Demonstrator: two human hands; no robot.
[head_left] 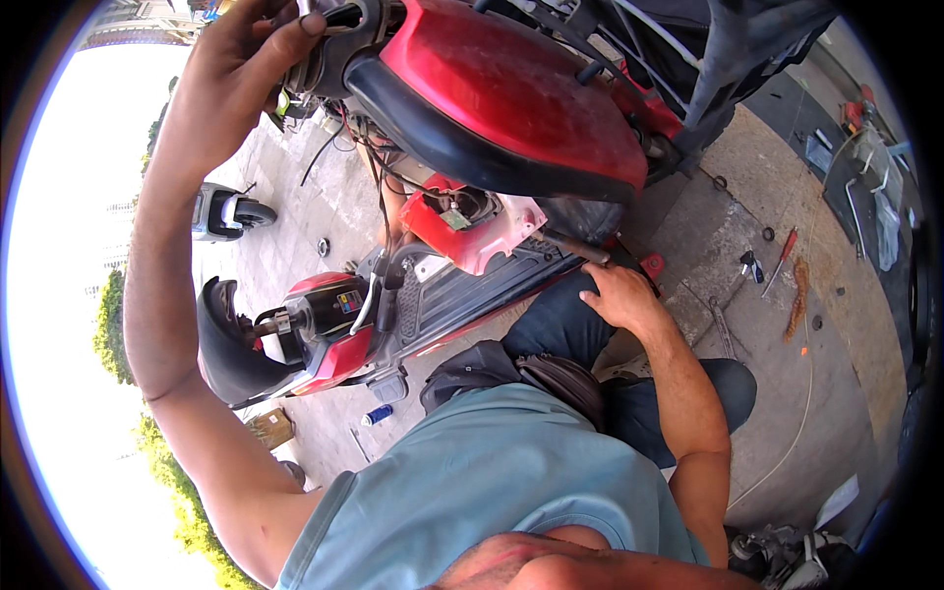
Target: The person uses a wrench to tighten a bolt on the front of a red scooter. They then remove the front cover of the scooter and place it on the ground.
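Note:
My raised left hand (258,61) grips a dark curved part at the left end of a red body section (511,84) with black trim. The thumb presses on top; the other fingers are partly hidden. My right hand (624,295) is closed at the end of a brown rod (573,246), above my bent knee. Beside the rod, a red and pale plastic cover (477,236) with a small green board sits over the scooter's footboard (472,295). Loose black cables (379,177) hang left of it. Behind them shows part of another person's bare limb (391,211).
The scooter's front end (295,324) with its handlebar lies to the left. On the ground at right are a red screwdriver (782,261), a wrench (723,329) and a brown brush-like piece (796,300). A blue can (377,415) lies near the front end. Another scooter (226,211) stands beyond.

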